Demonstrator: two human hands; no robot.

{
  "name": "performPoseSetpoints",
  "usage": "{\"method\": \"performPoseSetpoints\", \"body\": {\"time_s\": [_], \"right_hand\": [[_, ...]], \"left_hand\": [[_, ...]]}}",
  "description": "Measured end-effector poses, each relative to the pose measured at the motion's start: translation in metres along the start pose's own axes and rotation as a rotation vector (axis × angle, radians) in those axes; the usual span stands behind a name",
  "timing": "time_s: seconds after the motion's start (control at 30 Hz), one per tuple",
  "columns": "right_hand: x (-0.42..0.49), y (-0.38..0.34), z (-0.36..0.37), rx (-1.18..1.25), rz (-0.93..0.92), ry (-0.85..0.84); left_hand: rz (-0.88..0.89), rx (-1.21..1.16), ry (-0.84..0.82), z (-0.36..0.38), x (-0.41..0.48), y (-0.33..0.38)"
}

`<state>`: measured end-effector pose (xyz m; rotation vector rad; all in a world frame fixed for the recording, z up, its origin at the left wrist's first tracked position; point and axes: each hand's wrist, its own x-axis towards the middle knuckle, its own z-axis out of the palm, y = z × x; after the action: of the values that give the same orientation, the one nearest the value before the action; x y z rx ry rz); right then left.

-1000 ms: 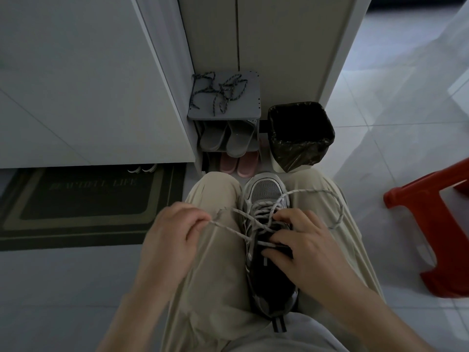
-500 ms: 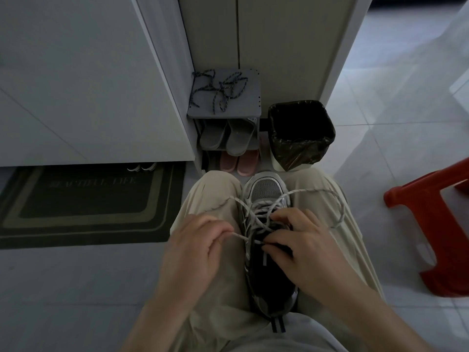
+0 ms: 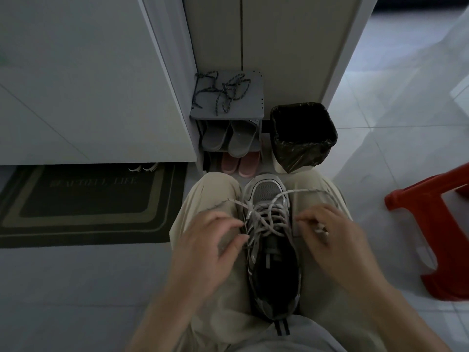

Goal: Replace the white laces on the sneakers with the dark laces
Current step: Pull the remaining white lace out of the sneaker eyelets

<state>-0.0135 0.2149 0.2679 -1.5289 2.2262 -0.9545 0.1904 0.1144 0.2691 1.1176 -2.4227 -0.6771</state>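
A grey and black sneaker [image 3: 272,273] rests on my lap between my knees, toe pointing away. The white lace [image 3: 264,219] is still threaded loosely through its eyelets. One end of the lace trails over my left knee, and the other loops out to the right. My left hand [image 3: 203,255] is against the shoe's left side, thumb and forefinger apart at the lace crossings. My right hand [image 3: 332,240] is to the right of the shoe and pinches the lace's pale tip. The dark laces [image 3: 223,91] lie tangled on top of a small grey shoe rack [image 3: 253,107].
The rack holds grey slippers [image 3: 229,137] and pink slippers [image 3: 239,162]. A bin with a black liner [image 3: 303,135] stands right of it. A red plastic stool [image 3: 431,229] is at the right, and a dark doormat [image 3: 83,199] at the left. White cabinet doors rise behind.
My left hand came in from the left to the shoe's side and dropped the lace end, which now lies on my knee. My right hand left the tongue and moved right with the other end.
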Motion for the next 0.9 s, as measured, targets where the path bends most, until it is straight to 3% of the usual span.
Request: {"method": "performPoseSetpoints", "body": {"time_s": [0.17,0.33,0.47,0.7,0.9], "right_hand": [[-0.003,0.005,0.002,-0.088,0.001,-0.149],[0.0,-0.009,0.003,-0.049,0.077,-0.141],[0.002,-0.012,0.003,-0.169,-0.013,-0.12],[0.017,-0.007,0.003,-0.24,-0.012,-0.108],[0.01,0.001,-0.002,-0.081,0.062,-0.182]], "left_hand": [[0.141,0.164,-0.148,0.017,0.012,0.021],[0.068,0.202,-0.108,0.012,0.014,0.021],[0.022,0.229,-0.175,0.009,0.011,0.019],[0.013,0.14,-0.131,0.012,0.012,0.023],[-0.008,0.154,-0.141,0.016,0.011,0.02]]}}
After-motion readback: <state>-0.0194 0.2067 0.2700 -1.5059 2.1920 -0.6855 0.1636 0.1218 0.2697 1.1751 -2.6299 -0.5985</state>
